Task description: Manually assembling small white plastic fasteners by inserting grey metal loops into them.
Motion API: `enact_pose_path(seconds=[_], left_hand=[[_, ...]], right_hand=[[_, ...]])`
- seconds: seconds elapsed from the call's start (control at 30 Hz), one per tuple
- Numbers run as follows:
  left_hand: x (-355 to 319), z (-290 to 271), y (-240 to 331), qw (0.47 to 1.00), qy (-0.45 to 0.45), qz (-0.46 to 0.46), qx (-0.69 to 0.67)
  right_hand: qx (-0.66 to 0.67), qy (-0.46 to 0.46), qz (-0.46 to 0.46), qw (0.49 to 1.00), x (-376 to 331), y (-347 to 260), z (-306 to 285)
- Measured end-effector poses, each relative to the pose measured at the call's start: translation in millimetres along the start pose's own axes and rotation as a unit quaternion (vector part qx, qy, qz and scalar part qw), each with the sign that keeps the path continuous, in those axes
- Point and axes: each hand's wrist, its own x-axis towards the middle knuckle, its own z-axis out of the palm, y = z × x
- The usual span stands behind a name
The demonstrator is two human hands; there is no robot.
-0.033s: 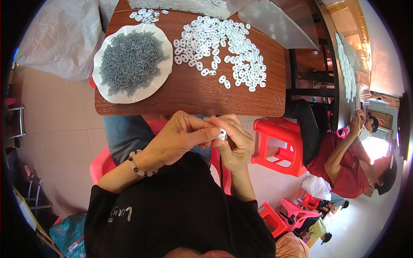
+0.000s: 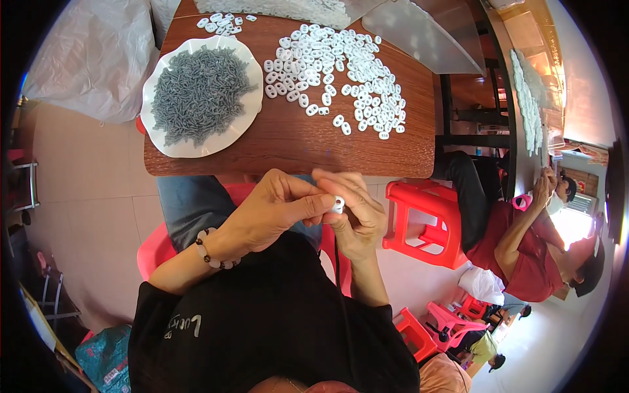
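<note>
My left hand (image 2: 288, 206) pinches a small white oval plastic piece (image 2: 338, 205) with dark slots between thumb and forefinger, just off the table's near edge. My right hand (image 2: 360, 216) is closed about the same piece from the other side, its thumb below and its fingers curving over the top. Whether a smaller part is also between those fingers is hidden. Beyond my hands, a scalloped white plate (image 2: 152, 134) holds a heap of small grey plastic pins (image 2: 200, 95). Many matching white oval pieces (image 2: 327, 52) lie spread over the brown table (image 2: 275, 147).
A smaller group of white pieces (image 2: 219, 24) lies behind the plate. Clear plastic bags (image 2: 92, 59) stand at the left. To the right are a red stool (image 2: 426, 223) and a person in a dark red shirt (image 2: 531, 252) at another table. A dark cord (image 2: 337, 262) hangs down my front.
The fingers of my right hand have lifted and shifted slightly over the white piece. My left hand keeps its place.
</note>
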Motion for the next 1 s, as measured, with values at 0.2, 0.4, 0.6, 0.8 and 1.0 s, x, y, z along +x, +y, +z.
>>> enact_pose_path(seconds=[0.2, 0.4, 0.6, 0.8, 1.0], left_hand=[[-2, 6, -2, 0.999, 0.021, -0.008, -0.047], [-3, 8, -6, 0.997, 0.034, -0.012, -0.067], [-1, 7, -8, 0.996, 0.03, -0.022, -0.084], [6, 6, -8, 0.995, 0.022, -0.018, -0.096], [24, -1, -11, 0.999, 0.049, 0.004, -0.019]], right_hand=[[0.001, 0.023, -0.005, 1.0, -1, -1, 3], [-0.031, 0.03, -0.028, 0.999, -1, -1, 4], [-0.065, 0.065, -0.011, 0.996, -2, -1, 8], [-0.052, 0.059, -0.001, 0.997, -1, 7, 5], [0.007, 0.021, 0.061, 0.998, 5, 27, -5]])
